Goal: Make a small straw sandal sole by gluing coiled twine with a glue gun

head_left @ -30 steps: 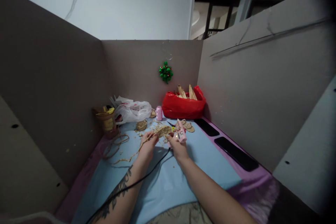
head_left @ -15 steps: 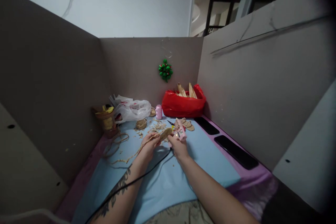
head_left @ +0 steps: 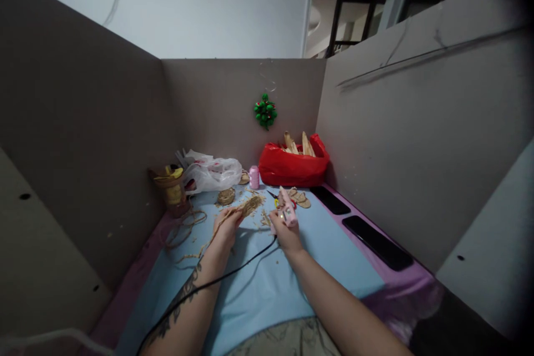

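Note:
My left hand [head_left: 226, 227] is closed on a flat, brown woven straw piece [head_left: 251, 206], tilted up above the cloth. From it a braided straw cord [head_left: 207, 245] trails back along my left wrist onto the table. My right hand [head_left: 287, 232] is wrapped round the handle of a pink glue gun [head_left: 287, 208], its nozzle pointing away from me. A black cable [head_left: 233, 271] runs from the gun's handle across my left forearm. The two hands are apart. Beyond the gun lie scissors [head_left: 276, 200] with yellow and red handles, partly hidden by it.
A blue cloth [head_left: 334, 267] covers the table, with straw scraps scattered on it. Round woven pieces [head_left: 226, 196] and flat ovals [head_left: 301, 198] lie behind. A red bag [head_left: 294, 169], white plastic bag [head_left: 217, 173], pink can [head_left: 254, 177], pot [head_left: 172, 186] and two phones [head_left: 377, 242] stand around.
My left hand has drawn left with the woven straw piece, away from the glue gun. My right hand has stayed nearly in place, no longer touching the piece.

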Demonstrator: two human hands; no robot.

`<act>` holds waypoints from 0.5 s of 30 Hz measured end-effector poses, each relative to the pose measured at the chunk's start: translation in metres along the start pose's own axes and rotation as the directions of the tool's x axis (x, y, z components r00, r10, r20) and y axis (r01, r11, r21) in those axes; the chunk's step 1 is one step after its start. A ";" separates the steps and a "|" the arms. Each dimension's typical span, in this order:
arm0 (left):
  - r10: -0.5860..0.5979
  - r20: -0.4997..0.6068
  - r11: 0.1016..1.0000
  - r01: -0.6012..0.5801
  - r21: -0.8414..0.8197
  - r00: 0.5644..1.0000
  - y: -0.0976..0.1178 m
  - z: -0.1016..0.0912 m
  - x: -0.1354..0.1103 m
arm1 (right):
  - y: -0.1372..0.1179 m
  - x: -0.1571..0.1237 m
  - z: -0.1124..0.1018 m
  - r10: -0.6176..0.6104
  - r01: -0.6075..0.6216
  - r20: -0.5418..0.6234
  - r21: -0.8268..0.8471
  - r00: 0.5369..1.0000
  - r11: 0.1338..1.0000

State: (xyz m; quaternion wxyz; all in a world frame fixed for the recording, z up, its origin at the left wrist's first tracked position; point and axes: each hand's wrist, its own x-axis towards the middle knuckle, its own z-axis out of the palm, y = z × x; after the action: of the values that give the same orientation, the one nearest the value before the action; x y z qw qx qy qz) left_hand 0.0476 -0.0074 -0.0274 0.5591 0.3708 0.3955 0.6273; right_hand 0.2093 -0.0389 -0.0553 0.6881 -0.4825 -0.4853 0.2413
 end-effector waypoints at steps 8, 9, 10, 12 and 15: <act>0.126 -0.092 0.985 -0.114 0.131 0.988 -0.002 -0.006 0.010 | -0.014 -0.011 -0.003 -0.149 0.181 0.277 -0.094 0.949 0.979; 0.154 -0.089 0.977 -0.138 0.161 0.984 -0.002 -0.006 0.009 | -0.014 -0.011 -0.003 -0.159 0.194 0.274 -0.106 0.949 0.975; 0.186 -0.086 0.966 -0.166 0.195 0.979 -0.001 -0.006 0.009 | -0.014 -0.011 -0.003 -0.165 0.203 0.265 -0.123 0.950 0.971; 0.250 -0.072 0.934 -0.221 0.280 0.966 -0.001 -0.005 0.008 | -0.014 -0.011 -0.002 -0.175 0.218 0.251 -0.157 0.952 0.963; 0.288 -0.057 0.897 -0.249 0.366 0.956 -0.001 -0.005 0.007 | -0.015 -0.010 -0.002 -0.190 0.241 0.250 -0.192 0.949 0.951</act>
State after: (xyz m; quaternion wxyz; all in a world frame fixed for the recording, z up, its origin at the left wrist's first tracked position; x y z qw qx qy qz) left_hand 0.0424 -0.0009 -0.0303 0.3686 0.4817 0.4770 0.6361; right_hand 0.2048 -0.0542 -0.0469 0.5921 -0.4685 -0.6351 0.1629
